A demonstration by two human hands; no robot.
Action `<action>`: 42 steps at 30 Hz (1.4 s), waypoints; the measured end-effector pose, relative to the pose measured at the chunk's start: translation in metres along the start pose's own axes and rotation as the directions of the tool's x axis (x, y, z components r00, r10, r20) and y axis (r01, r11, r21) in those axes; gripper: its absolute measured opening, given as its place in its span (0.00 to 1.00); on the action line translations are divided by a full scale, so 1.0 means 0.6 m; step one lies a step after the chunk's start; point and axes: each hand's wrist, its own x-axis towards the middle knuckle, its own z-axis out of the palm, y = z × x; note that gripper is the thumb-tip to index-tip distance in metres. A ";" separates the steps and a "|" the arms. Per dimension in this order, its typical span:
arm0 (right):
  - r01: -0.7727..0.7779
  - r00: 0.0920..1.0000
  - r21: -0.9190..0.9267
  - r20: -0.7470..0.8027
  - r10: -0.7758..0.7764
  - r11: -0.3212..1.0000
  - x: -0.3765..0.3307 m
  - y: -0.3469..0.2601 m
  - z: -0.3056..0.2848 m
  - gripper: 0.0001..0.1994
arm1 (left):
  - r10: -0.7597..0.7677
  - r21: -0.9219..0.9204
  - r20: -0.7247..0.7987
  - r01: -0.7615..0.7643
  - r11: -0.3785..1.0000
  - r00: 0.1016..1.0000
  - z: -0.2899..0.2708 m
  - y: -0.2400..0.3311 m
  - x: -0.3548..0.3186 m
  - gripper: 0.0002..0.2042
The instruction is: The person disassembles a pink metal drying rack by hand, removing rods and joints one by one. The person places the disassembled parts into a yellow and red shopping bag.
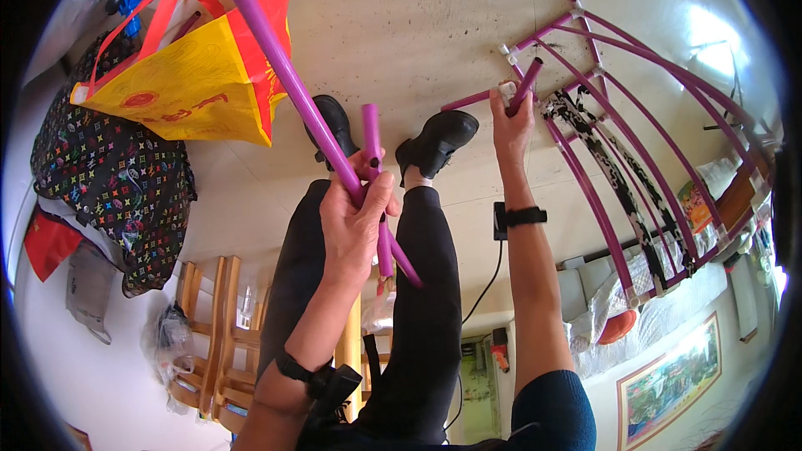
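Closed around several purple tubes is my left hand, held in front of my legs. The longest tube slants up to the far left; a shorter tube points upward beside it, and other ends stick out below the palm. Out to the right, my right hand grips a purple tube with a white connector at its fingers. Another purple tube runs left from that hand. Just right of it stands a frame of purple tubes with white corner joints and black-and-white patterned strips.
A yellow and red bag stands at the far left, beside a dark patterned cloth. Wooden chairs are at the lower left. My black shoes rest on the pale floor. A framed picture hangs at the lower right.
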 end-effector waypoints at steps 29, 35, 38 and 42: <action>-0.353 0.818 0.196 0.539 0.200 0.915 -0.065 -0.423 -0.003 0.12 | 0.637 0.618 0.196 -0.598 0.510 0.746 -0.071 0.178 0.027 0.22; 0.480 0.783 -0.325 0.577 -0.232 0.815 0.053 -0.556 0.016 0.27 | 0.594 0.981 0.174 -0.190 -0.036 0.785 -0.192 0.378 0.185 0.30; 0.666 0.703 -0.517 0.676 -0.221 0.538 0.087 -0.609 0.046 0.22 | 0.412 0.997 0.040 -0.064 0.043 0.910 -0.205 0.340 0.181 0.38; 0.800 0.596 -0.576 0.794 -0.119 0.170 0.098 -0.672 0.082 0.19 | 0.577 0.989 -0.144 0.129 0.068 0.804 -0.260 0.240 0.107 0.35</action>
